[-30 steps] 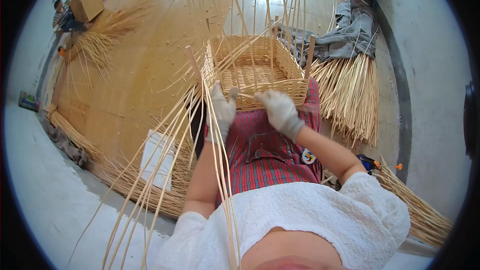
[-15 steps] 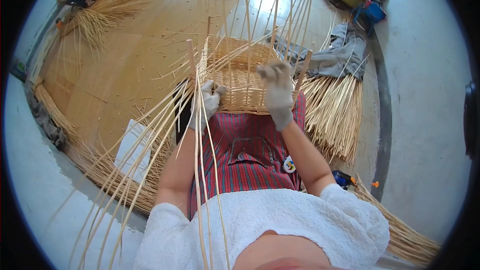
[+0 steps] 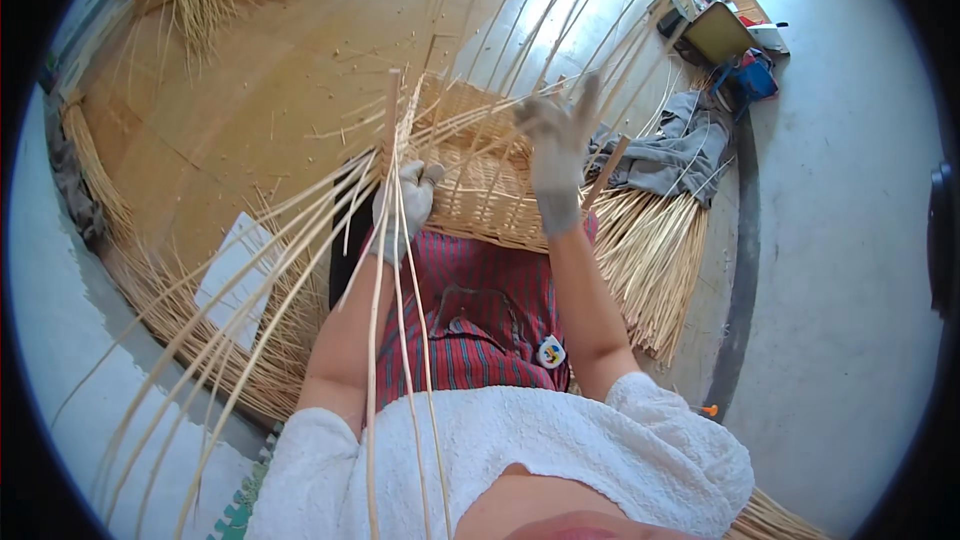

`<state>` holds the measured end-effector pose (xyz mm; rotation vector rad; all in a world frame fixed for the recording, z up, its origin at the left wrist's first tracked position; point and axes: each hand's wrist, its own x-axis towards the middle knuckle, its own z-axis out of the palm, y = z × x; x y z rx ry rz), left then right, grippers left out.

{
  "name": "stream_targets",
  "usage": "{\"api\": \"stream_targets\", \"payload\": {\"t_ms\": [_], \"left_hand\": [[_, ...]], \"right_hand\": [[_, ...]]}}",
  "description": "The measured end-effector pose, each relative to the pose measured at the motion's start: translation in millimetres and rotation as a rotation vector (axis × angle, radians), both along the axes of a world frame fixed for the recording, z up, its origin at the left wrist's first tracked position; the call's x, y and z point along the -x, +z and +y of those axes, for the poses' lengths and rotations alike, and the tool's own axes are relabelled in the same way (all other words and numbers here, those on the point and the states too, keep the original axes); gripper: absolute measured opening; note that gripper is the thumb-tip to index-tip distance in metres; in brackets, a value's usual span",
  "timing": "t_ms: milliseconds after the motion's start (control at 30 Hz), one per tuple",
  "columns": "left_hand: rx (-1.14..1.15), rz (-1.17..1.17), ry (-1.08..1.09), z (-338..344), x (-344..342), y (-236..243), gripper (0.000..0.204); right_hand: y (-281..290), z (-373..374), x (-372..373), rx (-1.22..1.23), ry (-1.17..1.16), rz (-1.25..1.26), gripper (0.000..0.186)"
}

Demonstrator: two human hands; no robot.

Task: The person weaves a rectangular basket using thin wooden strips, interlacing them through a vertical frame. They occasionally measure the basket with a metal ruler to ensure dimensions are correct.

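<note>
On my lap lies a half-woven wicker basket (image 3: 490, 202), its long stakes rising from the far side and fanning toward the top right. My left hand (image 3: 405, 198), in a pale work glove, is closed on its near left corner beside a wooden corner post (image 3: 391, 120). Loose willow rods (image 3: 290, 215) run out from that corner to the lower left and over my left arm. Raised above the basket's right side is my gloved right hand (image 3: 557, 155), its fingers apart and slightly blurred. A second post (image 3: 606, 172) leans just right of it.
A thick bundle of rods (image 3: 655, 260) under a grey cloth (image 3: 680, 145) lies to the right. Boxes and a blue container (image 3: 745, 83) stand beyond. More rods (image 3: 200, 10) lie far left. A white sheet (image 3: 235, 275) rests on rods at left.
My right hand has spread its fingers and risen slightly against the basket. The basket is more tilted, its right side lower. The whole view has shifted, and the person at far left is out of sight.
</note>
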<state>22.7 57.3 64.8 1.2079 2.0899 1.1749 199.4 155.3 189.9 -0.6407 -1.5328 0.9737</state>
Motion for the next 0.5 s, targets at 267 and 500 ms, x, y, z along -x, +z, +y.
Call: {"api": "stream_targets", "payload": {"t_ms": [267,500], "left_hand": [[-0.043,-0.697,-0.090,1.2,-11.7,47.5,0.032],[0.071,-0.730,0.062,23.5,-17.5,49.9,0.039]], "right_hand": [[-94.2,-58.5,-65.2,0.532,0.110,0.360,0.021],[-79.2,-70.4,-85.6,0.511,-0.039,0.385,0.018]]}}
